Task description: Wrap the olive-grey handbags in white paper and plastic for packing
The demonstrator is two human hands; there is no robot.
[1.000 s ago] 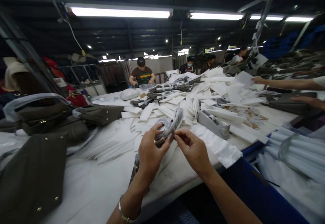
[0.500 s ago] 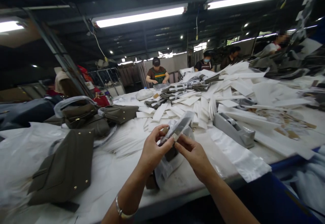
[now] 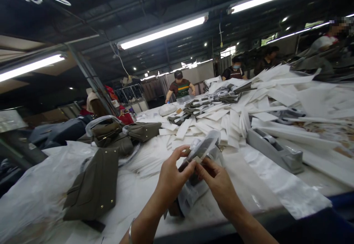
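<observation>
Near the table's front edge, both hands are closed on a dark bag strap (image 3: 204,145) partly wrapped in translucent plastic. My left hand (image 3: 172,175) grips it from the left, thumb pressed on a small pale piece. From the right, the fingertips of my right hand (image 3: 219,183) pinch beside that thumb. The strap's lower wrapped part (image 3: 186,199) hangs between my wrists down to the tabletop. Fingers hide much of the gripped part. Left of my hands, an olive handbag (image 3: 95,185) with gold studs lies tilted on white sheets.
A grey tape dispenser (image 3: 272,151) stands to the right, beside a clear plastic sleeve (image 3: 287,185). White foam strips (image 3: 229,126) pile up beyond my hands. More olive bags (image 3: 142,130) and crumpled plastic (image 3: 47,185) lie left. A co-worker (image 3: 181,86) stands across the table.
The view has shifted left and tilted, so the surroundings appear farther right and slightly lower. Both hands keep the same pinching hold on the strap.
</observation>
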